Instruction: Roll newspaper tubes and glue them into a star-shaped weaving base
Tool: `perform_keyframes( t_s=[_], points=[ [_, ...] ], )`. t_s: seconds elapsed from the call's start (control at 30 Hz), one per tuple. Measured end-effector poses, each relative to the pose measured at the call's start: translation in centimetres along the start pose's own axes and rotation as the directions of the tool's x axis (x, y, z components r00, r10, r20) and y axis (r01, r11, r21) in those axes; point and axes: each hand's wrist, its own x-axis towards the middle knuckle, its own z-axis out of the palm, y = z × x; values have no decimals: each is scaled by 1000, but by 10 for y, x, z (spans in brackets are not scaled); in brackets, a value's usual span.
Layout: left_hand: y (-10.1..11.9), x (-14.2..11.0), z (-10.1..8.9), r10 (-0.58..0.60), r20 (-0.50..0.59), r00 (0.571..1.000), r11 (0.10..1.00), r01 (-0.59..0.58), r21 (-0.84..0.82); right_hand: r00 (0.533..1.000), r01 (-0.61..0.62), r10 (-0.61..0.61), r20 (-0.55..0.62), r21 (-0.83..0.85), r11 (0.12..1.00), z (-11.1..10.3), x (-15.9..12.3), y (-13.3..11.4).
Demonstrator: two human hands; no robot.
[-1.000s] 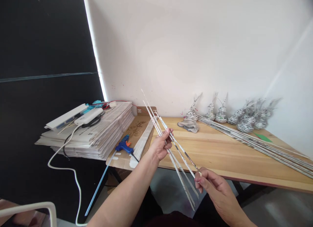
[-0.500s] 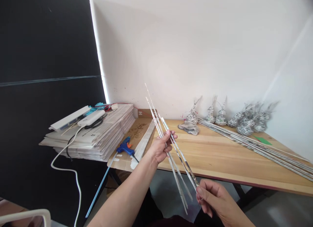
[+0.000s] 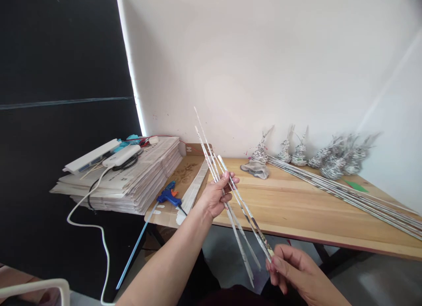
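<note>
Thin sticks [image 3: 257, 227], white, dark-blotched, fanned 11-to-5 at centre. My left hand [image 3: 215, 199] grips them; my right hand [image 3: 293, 266] pinches lower ends at 5, nearer me than table [image 3: 280, 205] edge. Room at 2.

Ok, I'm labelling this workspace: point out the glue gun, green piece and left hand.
Glue gun [image 3: 168, 196], head view, on its blue body.
Green piece [image 3: 356, 186], head view, on its middle.
Left hand [image 3: 214, 199], head view, on mid-hand.

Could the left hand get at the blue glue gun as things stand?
Likely not straight away: the left hand holds paper sticks, so its grip is taken. Otherwise the way looks free: the glue gun lies nearby on cardboard, uncovered.
</note>
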Motion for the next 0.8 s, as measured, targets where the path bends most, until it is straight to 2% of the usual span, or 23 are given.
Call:
perform_keyframes(
  t_s=[0.13,0.47,0.57,0.7,0.8],
  points=[
    [0,-2,0,-15,6,1000,1000,14,10,1000,-31,31,4,-5,1000,-1,-1,2],
    [0,-6,5,-24,21,999,999,24,26,983,-177,181,-23,117,977,-1,-2,5],
    [1,-5,5,-14,12,1000,1000,14,2,995,-101,103,-13,113,988,-7,-6,7],
    [3,-3,4,-7,-17,1000,999,6,-51,992,113,-109,-58,89,990,-15,-11,10],
    [5,-3,5,-13,-21,1000,998,12,-54,988,138,-133,-78,69,988,-17,-12,10]
  ],
)
